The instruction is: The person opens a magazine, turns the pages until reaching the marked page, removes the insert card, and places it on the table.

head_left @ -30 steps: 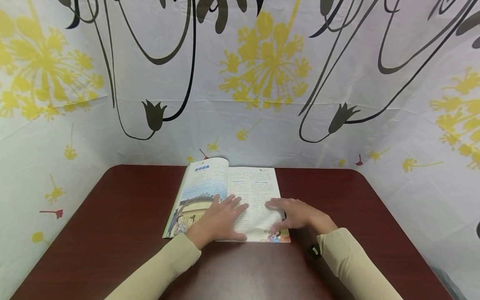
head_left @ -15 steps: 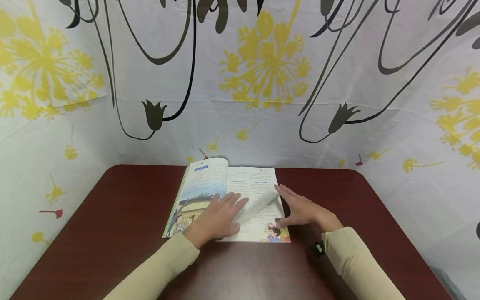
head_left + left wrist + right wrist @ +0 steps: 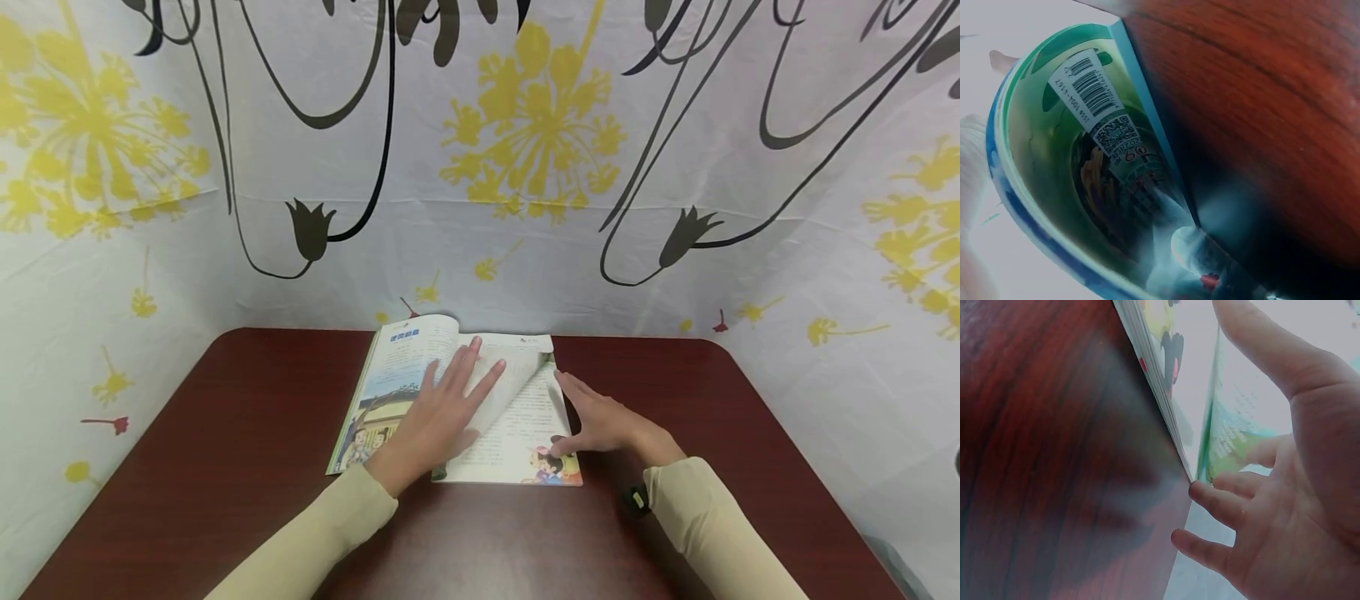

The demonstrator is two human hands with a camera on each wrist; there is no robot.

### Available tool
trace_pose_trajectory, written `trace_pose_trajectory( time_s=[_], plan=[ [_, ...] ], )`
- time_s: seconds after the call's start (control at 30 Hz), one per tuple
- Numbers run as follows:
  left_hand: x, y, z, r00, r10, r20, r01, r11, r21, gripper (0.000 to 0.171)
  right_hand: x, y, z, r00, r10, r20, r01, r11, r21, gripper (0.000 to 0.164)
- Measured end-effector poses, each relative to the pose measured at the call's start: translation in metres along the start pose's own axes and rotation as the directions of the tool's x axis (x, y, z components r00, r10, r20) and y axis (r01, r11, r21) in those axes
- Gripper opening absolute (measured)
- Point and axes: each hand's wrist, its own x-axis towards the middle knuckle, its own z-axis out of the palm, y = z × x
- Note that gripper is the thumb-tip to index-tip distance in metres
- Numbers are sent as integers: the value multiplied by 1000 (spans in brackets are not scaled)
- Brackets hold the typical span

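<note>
An open magazine point(image 3: 536, 417) lies on the table, with a picture page on its left side. My left hand point(image 3: 435, 417) lies spread over the middle of it, fingers pointing away from me. Beneath those fingers a loose page point(image 3: 510, 379) is folded over toward the left, baring the text page under it. My right hand point(image 3: 611, 421) is at the magazine's right edge, thumb over the page's lower corner, the fingers point(image 3: 1210, 500) extended beside the edge. In the left wrist view the curved cover point(image 3: 1060, 150) shows a barcode label point(image 3: 1091, 90).
The dark red-brown table point(image 3: 247, 417) extends on both sides of the magazine. Behind it hangs a pale cloth point(image 3: 420, 167) printed with yellow flowers and dark stems. A dark band point(image 3: 637, 500) is at the right wrist.
The right-hand page has lifted and folded over to the left. My left hand has moved up onto it; my right hand has shifted slightly outward to the magazine's edge.
</note>
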Motion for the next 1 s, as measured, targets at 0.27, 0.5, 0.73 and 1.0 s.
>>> trace_pose_trajectory(
  time_s=[0.27, 0.5, 0.73, 1.0],
  plan=[
    [0, -2, 3, 995, 80, -67, -71, 990, 123, 87, -1, -4, 4, 998, -1, 61, 4, 999, -53, 117],
    [0, -2, 1, 996, 85, -19, -81, 982, 169, 79, -3, -3, 7, 992, -45, 117, 48, 998, -29, 112],
    [0, -3, 0, 998, 58, 4, -57, 975, 216, 59, -1, -5, 8, 988, -55, 147, 64, 996, -56, 102],
    [-2, -2, 1, 997, 7, 79, -29, 958, 287, 65, -1, -4, 9, 986, -73, 148, 81, 995, -53, 103]
  ],
)
